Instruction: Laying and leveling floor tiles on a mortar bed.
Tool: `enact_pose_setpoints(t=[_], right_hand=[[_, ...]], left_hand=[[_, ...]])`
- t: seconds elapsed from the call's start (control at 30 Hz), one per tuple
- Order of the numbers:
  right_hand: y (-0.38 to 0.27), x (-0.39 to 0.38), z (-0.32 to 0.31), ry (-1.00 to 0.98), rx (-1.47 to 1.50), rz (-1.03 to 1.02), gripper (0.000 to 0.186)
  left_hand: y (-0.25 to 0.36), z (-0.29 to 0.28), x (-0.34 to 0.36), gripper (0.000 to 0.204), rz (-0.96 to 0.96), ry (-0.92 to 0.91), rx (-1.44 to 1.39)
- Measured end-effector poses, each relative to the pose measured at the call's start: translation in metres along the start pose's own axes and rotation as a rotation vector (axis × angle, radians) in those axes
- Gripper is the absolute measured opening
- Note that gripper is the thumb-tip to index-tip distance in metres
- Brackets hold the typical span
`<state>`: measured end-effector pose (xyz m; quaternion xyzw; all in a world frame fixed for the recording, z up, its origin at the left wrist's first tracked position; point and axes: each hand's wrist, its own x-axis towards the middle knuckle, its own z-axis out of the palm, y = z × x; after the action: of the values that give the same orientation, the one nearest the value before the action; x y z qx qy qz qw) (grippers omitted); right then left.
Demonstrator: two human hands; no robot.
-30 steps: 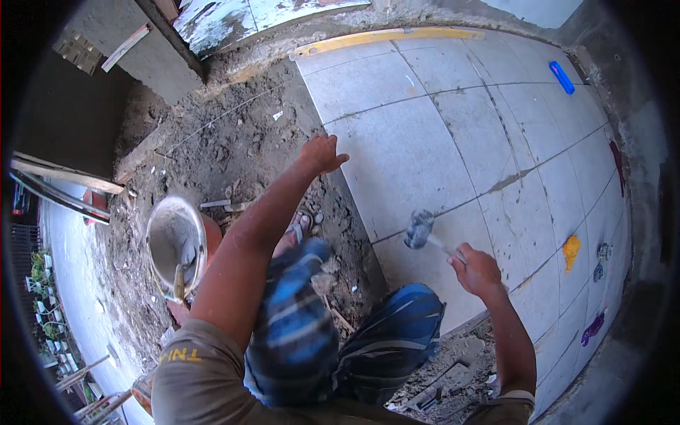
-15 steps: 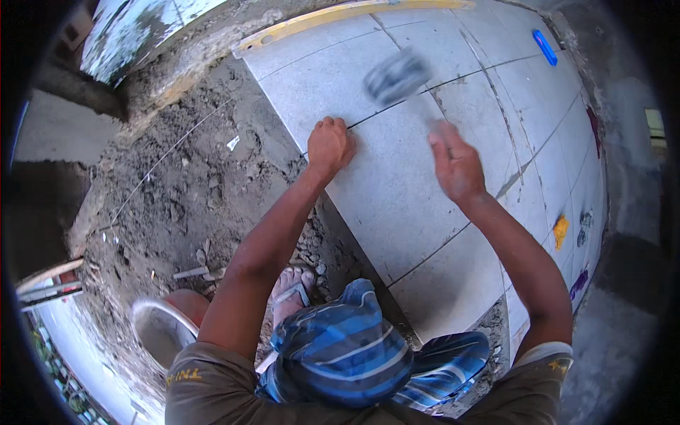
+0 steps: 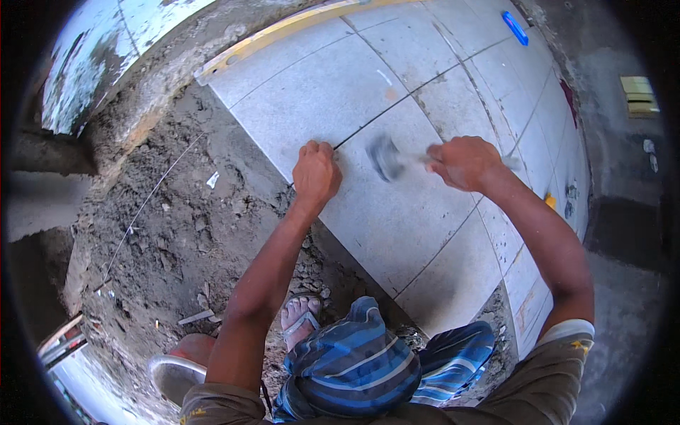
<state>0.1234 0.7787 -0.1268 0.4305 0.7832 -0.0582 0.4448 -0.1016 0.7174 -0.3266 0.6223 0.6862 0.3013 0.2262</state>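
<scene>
My right hand (image 3: 464, 163) grips the pale handle of a dark-headed mallet (image 3: 384, 159), blurred by motion over a light grey tile (image 3: 382, 234). To its left, my left hand (image 3: 315, 171) rests with curled fingers at the tile joint, beside the exposed edge of the tiling; its fingertips are hidden, so I cannot tell whether anything is in them. Rough grey mortar (image 3: 166, 234) lies left of the tiles, with a thin string (image 3: 163, 173) stretched across it.
A yellow straightedge (image 3: 269, 37) lies along the far tile edge. A blue object (image 3: 515, 28), a yellow object (image 3: 550, 200) and dark red material (image 3: 569, 99) sit toward the right. My sandaled foot (image 3: 301, 322) is below, near a reddish bucket (image 3: 191, 346).
My right hand has swung the mallet from the lower right up across the tiles, and it is now near my left hand. My left hand stays at the joint while the view has shifted.
</scene>
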Motion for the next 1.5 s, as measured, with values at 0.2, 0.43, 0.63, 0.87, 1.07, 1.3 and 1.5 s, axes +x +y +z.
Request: enact_pose_setpoints(t=[0.2,0.43,0.63,0.87,1.07,1.3,1.5], right_hand=[[0.003,-0.02,0.0,-0.03,0.199,0.088,0.034],[0.012,-0.027,0.005,0.298,0.504,0.342,0.03],[0.02,-0.018,-0.004,0.002,0.136,0.077,0.028],[0.021,0.04,-0.139,0.871,0.197,-0.047,0.037],[-0.031,0.117,-0.182,0.948,0.381,-0.007,0.046],[-0.031,0.146,-0.168,0.465,0.002,-0.118,0.037],[-0.056,0.128,-0.185,0.401,-0.073,-0.043,0.031]], left_hand=[[-0.001,0.0,-0.003,0.019,0.035,0.013,-0.022],[0.0,-0.001,-0.003,0.024,0.043,0.002,-0.016],[0.003,0.002,-0.006,0.021,0.039,0.063,-0.01],[-0.045,-0.044,0.05,0.032,0.149,-0.053,0.083],[-0.099,-0.06,0.096,0.076,0.113,0.236,0.567],[-0.103,-0.05,0.09,0.087,0.103,0.188,0.513],[-0.107,-0.051,0.088,0.087,0.099,0.169,0.553]])
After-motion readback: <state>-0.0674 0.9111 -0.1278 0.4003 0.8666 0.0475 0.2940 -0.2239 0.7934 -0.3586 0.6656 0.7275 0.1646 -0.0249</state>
